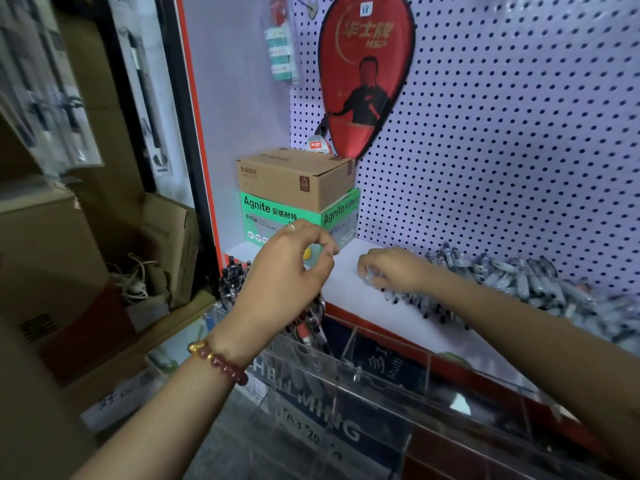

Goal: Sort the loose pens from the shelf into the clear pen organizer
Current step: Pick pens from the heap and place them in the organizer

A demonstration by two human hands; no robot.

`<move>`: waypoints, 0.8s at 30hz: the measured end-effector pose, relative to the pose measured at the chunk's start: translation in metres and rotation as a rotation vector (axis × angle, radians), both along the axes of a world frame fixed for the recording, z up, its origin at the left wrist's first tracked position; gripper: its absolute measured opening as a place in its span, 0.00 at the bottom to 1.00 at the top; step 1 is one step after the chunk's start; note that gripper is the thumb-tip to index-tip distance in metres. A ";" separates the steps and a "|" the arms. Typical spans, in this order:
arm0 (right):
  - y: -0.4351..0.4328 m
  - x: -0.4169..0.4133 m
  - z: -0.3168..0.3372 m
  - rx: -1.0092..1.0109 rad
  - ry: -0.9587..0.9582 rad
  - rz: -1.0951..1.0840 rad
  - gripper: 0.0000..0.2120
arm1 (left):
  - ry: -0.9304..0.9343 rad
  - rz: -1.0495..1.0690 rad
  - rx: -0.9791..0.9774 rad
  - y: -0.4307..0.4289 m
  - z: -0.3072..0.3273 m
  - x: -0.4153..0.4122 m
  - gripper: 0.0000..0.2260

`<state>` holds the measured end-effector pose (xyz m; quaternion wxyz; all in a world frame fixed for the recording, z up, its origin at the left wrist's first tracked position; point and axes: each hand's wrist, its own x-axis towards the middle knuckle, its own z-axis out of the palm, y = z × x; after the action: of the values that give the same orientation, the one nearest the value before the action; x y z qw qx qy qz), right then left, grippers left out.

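Right hand (393, 271) was down on the shelf (346, 268), fingers curled tight round a few clear pens (519, 280) at the left end of the heap. The heap itself sprawled off to the right along the pegboard (502, 133). Left hand (294, 268) hovered clear of the shelf, fingers bent in, fingertip close to thumb; whether anything was pinched there, I couldn't tell. A bead bracelet (221, 362) sat on that wrist.

Bare white shelf lay between the two hands, room to move there, back to the green box (273, 216). The shelf's orange front edge ran just above the organizer (429, 372), which stood below and in front. Its leftmost slot, under the left hand, already held dark-tipped pens upright; the slots to the right looked open.

Writing: "Agnite" on the green box, a brown box (294, 178) stacked on top, "HSP" on the red racket cover (367, 74), a "38" tag up top, and "MING" showing through the organizer's clear wall.
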<state>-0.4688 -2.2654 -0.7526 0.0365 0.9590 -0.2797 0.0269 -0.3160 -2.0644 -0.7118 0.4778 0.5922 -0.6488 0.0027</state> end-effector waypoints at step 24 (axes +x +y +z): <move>0.085 0.015 0.052 0.358 -1.025 0.246 0.03 | 0.487 -0.096 -0.204 0.001 0.009 -0.008 0.10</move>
<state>-0.4539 -2.1802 -0.7003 -0.2713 0.8399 -0.1476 0.4462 -0.3243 -2.0637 -0.7023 0.6766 0.4926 -0.5387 -0.0972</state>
